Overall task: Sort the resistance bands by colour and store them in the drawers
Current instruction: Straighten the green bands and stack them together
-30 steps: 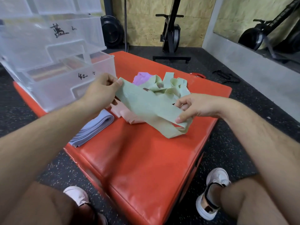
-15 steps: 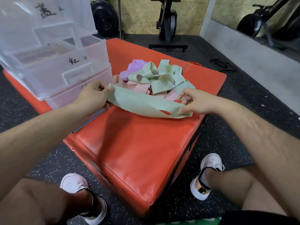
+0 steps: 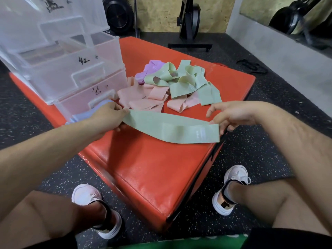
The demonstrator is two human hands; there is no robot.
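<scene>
Both hands pinch one green band (image 3: 172,129) flat over the red surface (image 3: 154,169): left hand (image 3: 106,116) at one end, right hand (image 3: 233,114) at the other, likely smoothing it for the drawers (image 3: 71,76).

A gym: speckled rubber floor (image 3: 251,155), exercise machine (image 3: 189,18), red padded plyo box (image 3: 152,168).

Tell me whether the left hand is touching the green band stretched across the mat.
Touching. The head view shows the left hand pinching the left end of the green band between thumb and fingers, with no gap at the grip.
</scene>
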